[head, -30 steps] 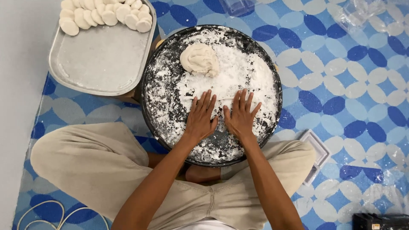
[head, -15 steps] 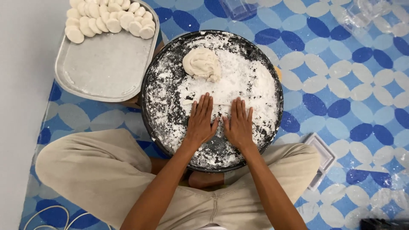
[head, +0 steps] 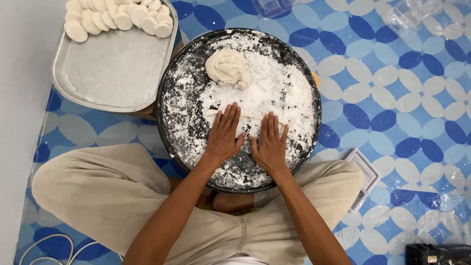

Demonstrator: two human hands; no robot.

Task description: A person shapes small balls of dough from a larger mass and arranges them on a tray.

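**Flat palms on a floured tray**

Both hands lie flat and released on the flour in the round dark tray [head: 169, 88], fingers pointing away from the person. The left hand [head: 223, 136] and right hand [head: 269, 143] sit side by side, gripping nothing. A thin dough strip [head: 250, 116] runs left to right under the fingertips. The dough lump [head: 228, 67] rests beyond, near the far rim.

A round pan [head: 239, 105] sits before the seated person's crossed legs [head: 113, 196], both hands lying flat in its near half (left hand [head: 224, 137] beside right hand [head: 269, 145], thumbs almost meeting), a dough lump [head: 228, 67] at its far side, and a tray [head: 115, 68] of dough discs [head: 117, 17] to its left.
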